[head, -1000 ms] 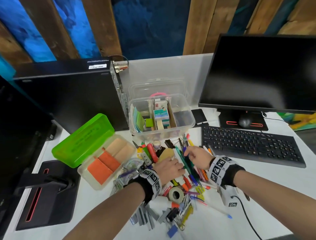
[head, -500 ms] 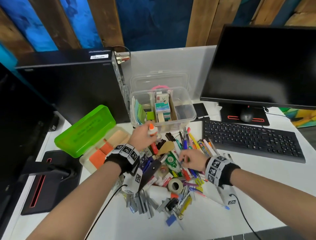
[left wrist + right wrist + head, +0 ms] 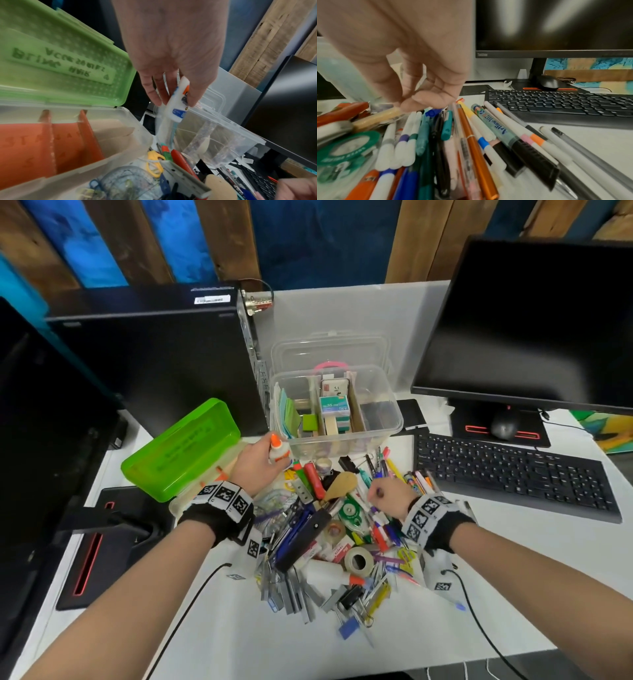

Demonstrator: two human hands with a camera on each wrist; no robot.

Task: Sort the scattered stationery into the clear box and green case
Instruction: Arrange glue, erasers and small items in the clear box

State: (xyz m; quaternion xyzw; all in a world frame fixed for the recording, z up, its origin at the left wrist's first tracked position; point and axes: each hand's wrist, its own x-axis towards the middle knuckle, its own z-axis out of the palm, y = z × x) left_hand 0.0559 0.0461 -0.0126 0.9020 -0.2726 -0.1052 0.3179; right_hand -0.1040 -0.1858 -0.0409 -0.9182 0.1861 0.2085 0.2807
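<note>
— What are we seeing on the left?

— The green case (image 3: 181,445) is lying open on the white surface (image 3: 534,546), its lid tilted back and orange dividers showing inside in the left wrist view. Just beside it, our left hand (image 3: 255,462) is hovering between the case and the clear box (image 3: 334,409), and its fingers (image 3: 155,93) are curling round a small white glue bottle (image 3: 178,100) with an orange cap. The bottle is hanging above the near left corner of the box, touching nothing else.

— And the box itself?

— It is standing open behind the pile, with dividers, paper pads and small cartons already in its compartments.

— What is lying in the middle?

— The scattered stationery (image 3: 329,529): pens, markers, tape rolls, clips and a stapler, heaped in front of the box.

— And our right hand?

— Our right hand (image 3: 390,498) is hovering low over the row of pens (image 3: 471,135), its fingers (image 3: 426,97) curling in with the tips together just above a blue pen cap. We cannot tell whether they are pinching anything.

— Further right?

— A black keyboard (image 3: 513,477) and a monitor (image 3: 534,326) are sitting beside the pile.
</note>
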